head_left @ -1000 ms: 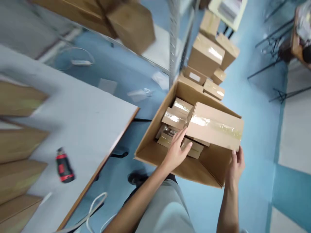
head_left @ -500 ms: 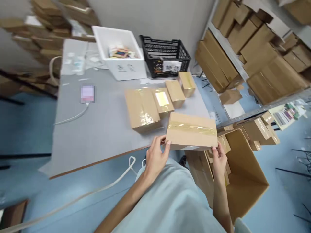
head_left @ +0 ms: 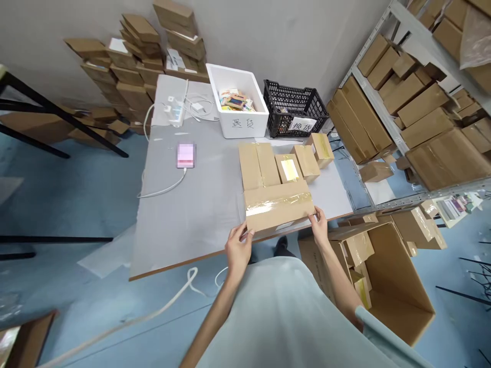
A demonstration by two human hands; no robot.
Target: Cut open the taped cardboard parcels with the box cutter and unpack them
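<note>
A long taped cardboard box [head_left: 279,205] lies at the front edge of the grey table [head_left: 192,214]. My left hand [head_left: 238,245] grips its near left corner, and my right hand [head_left: 319,228] grips its near right end. Right behind it stand a larger carton [head_left: 259,164], a small box with a pale label [head_left: 289,168], a plain small box [head_left: 306,162] and another taped box [head_left: 321,149]. The long box hides the larger carton's front. Whether its underside rests fully on the table, I cannot tell.
At the back are a white bin [head_left: 245,124] of small goods and a black crate [head_left: 295,107]. A phone-like device [head_left: 186,155] with a cable lies on the left. A big open carton [head_left: 399,286] stands on the floor at right, beside metal shelving [head_left: 383,107].
Both hands have brought the long box leftward over the table, up against the row of boxes. The view has shifted too, showing more of the left side.
</note>
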